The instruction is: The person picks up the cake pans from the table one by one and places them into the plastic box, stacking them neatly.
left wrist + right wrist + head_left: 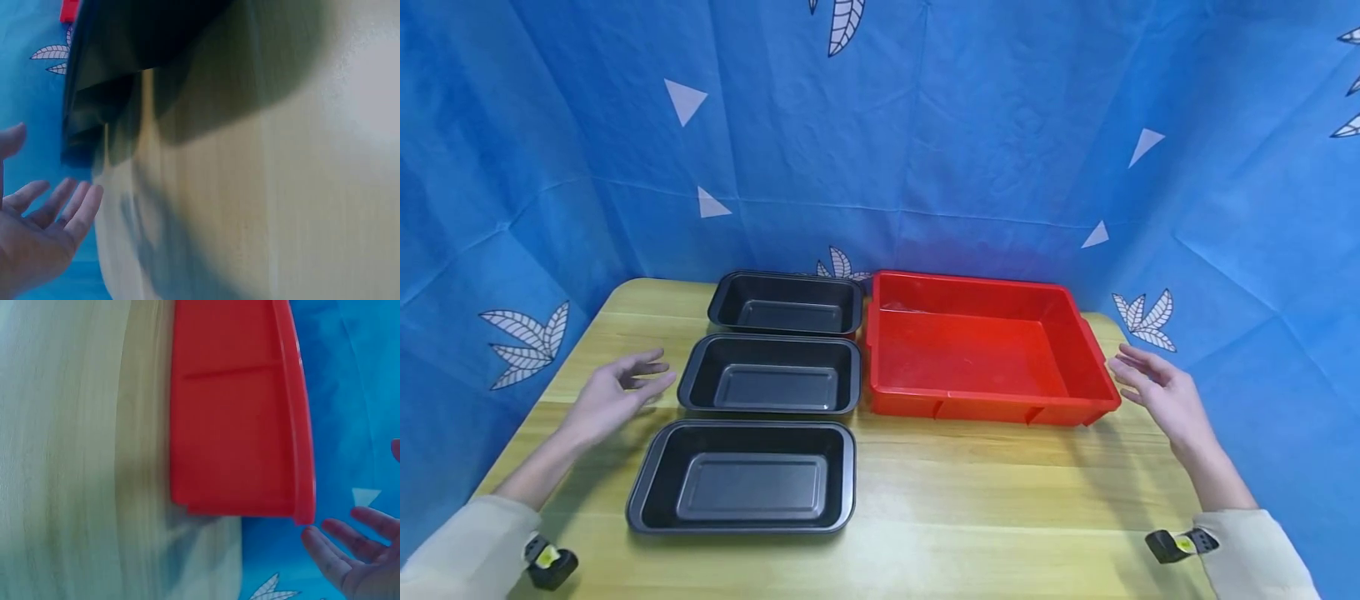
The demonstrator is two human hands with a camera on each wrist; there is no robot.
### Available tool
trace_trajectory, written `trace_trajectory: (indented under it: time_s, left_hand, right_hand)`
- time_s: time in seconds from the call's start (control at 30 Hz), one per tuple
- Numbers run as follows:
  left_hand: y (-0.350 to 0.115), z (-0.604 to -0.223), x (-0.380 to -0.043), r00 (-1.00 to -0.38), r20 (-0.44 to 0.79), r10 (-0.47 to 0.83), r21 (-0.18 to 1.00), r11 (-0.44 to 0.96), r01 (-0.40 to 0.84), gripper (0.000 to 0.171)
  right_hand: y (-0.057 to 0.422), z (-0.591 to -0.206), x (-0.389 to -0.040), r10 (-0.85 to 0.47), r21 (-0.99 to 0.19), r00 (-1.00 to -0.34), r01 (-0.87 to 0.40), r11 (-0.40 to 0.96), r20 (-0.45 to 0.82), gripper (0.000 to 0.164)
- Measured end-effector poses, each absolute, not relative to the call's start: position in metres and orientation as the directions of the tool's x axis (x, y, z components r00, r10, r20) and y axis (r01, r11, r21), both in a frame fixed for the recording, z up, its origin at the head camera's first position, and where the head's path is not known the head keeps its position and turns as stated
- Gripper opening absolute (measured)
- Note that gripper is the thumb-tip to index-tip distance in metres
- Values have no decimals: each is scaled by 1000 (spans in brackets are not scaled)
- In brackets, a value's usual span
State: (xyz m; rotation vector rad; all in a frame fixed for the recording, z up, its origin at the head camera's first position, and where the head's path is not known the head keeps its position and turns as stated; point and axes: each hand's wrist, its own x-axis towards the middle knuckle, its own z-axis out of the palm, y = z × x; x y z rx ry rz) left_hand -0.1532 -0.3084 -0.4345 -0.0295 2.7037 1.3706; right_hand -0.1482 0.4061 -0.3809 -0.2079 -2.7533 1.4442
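In the head view my left hand (pixel 617 395) hovers left of the middle black loaf pan (pixel 696 375), fingers loosely extended and holding nothing. The left wrist view shows the same hand (pixel 47 234) with its fingers spread, apart from the dark pans. My right hand (pixel 1161 392) hangs beside the right end of the red tray (pixel 985 404), fingers relaxed. From the right wrist, the hand (pixel 362 556) appears close to the tray's corner; whether a fingertip touches it I cannot tell.
A far loaf pan (pixel 786 317) and a near loaf pan (pixel 752 487) line up with the middle one on the wooden table (pixel 985 508). Behind the table hangs a blue cloth (pixel 1000 125) with leaf prints, which also runs along both sides.
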Motion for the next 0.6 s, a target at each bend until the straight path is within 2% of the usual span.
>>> trace_trajectory:
  time_s: [0.4, 0.5, 0.6]
  left_hand:
    - [-306, -442, -163, -977, -198, 74, 872, 468, -141, 80]
    - [-305, -442, -165, -975, -210, 70, 878, 452, -157, 79]
    - [-305, -443, -168, -973, -223, 66, 879, 444, -172, 79]
  right_hand:
    - [423, -392, -165, 110, -854, -980, 198, 481, -165, 81]
    - [428, -394, -170, 79, -887, -976, 216, 408, -201, 82]
    - [434, -396, -175, 50, -926, -971, 238, 295, -233, 72]
